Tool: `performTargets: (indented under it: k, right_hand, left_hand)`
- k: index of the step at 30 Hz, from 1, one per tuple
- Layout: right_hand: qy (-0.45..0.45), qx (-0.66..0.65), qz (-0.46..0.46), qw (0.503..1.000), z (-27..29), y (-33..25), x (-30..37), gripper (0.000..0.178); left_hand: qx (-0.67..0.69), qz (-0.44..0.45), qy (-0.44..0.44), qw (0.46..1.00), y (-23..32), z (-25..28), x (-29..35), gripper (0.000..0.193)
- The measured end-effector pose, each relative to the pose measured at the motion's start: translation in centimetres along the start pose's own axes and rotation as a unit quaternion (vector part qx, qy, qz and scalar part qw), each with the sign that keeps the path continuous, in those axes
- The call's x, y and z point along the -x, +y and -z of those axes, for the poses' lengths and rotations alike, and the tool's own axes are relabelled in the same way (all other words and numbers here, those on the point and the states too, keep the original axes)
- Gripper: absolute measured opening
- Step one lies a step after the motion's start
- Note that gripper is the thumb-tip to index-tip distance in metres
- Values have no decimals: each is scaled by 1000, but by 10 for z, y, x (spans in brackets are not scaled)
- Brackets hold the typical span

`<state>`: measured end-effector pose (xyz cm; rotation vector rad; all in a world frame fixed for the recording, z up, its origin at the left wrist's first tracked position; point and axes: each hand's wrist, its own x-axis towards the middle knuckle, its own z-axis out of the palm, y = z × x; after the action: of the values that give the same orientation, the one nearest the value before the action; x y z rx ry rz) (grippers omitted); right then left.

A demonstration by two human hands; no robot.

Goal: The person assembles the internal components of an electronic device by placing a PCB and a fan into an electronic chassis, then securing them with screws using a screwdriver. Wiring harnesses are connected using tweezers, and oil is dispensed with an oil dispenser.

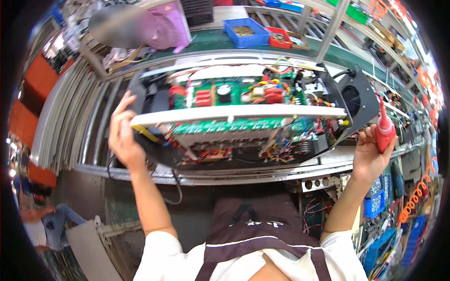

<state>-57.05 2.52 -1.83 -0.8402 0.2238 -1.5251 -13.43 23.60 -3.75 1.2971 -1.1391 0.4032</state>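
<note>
An open electronics chassis (231, 115) lies in front of me, with a white bar along its length and green circuit boards, red parts and bundled wires inside. A black fan plate (358, 97) stands at its right end. My left hand (124, 133) grips the chassis's left end, its fingers curled round the edge and partly hidden. At the right, my right hand (372, 152) is closed round a red squeeze bottle (385, 132) with a thin nozzle pointing up. The bottle is beside the fan plate, apart from the white bar.
The chassis rests on a roller conveyor (96, 126) with a metal front rail (215, 176). Behind it are a blue bin (246, 33) of small brass-coloured parts, a red bin (280, 38) and a purple fan (166, 28). Another wired unit (398, 110) stands right; an orange coiled hose (412, 201) hangs nearby.
</note>
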Motion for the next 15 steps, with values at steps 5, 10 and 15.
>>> performTargets:
  k: [5, 10, 15]
  right_hand:
    - [91, 25, -47, 994, 2, 11, -33, 49]
    - [111, 47, -114, 986, -12, -7, -68, 46]
    - [153, 66, -164, 972, -50, -30, -84, 43]
  left_hand:
    - [-30, 7, -26, 999, -3, 5, -4, 28]
    - [-92, 71, -92, 989, 20, 10, -25, 43]
    - [-171, 103, -185, 962, 41, 0, -51, 35]
